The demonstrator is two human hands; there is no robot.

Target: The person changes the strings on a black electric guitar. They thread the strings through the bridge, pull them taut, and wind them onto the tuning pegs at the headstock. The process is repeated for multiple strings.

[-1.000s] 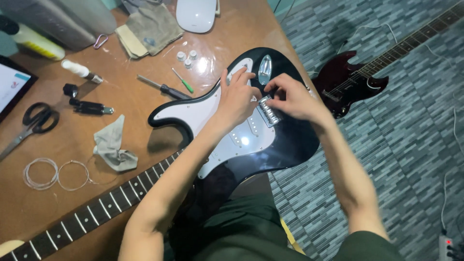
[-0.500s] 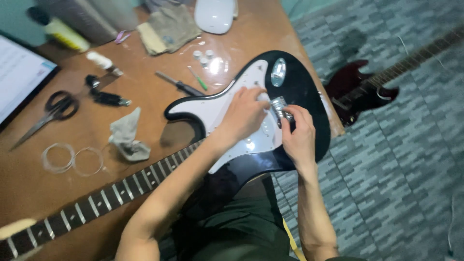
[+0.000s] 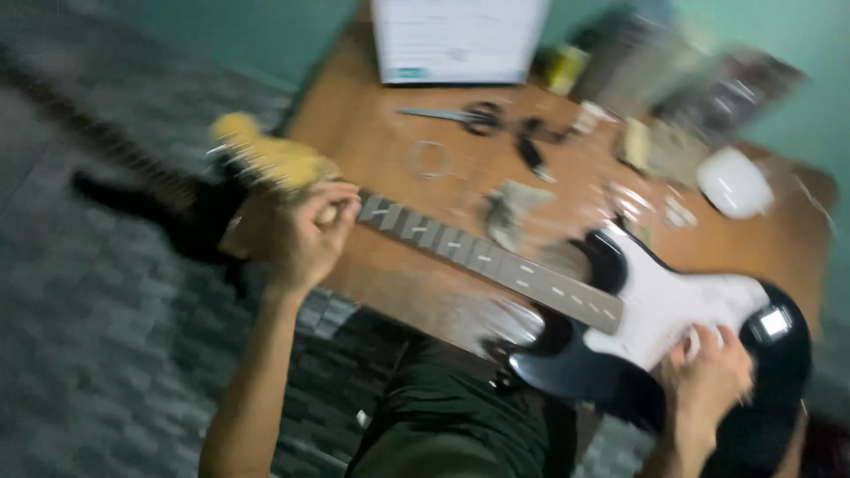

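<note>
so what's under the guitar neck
The guitar neck lies over the brown table, headstock end gripped by the left hand. The table directly beneath is covered; motion blur hides anything small.

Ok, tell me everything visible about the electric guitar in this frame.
The electric guitar has a glossy black body with a white pickguard, a dark fretboard with pale inlays and a light wooden headstock. It lies flat across the brown table, headstock past the edge. The left hand grips the neck near the headstock; the right hand rests on the body. Motion blur hides strings and hardware.
</note>
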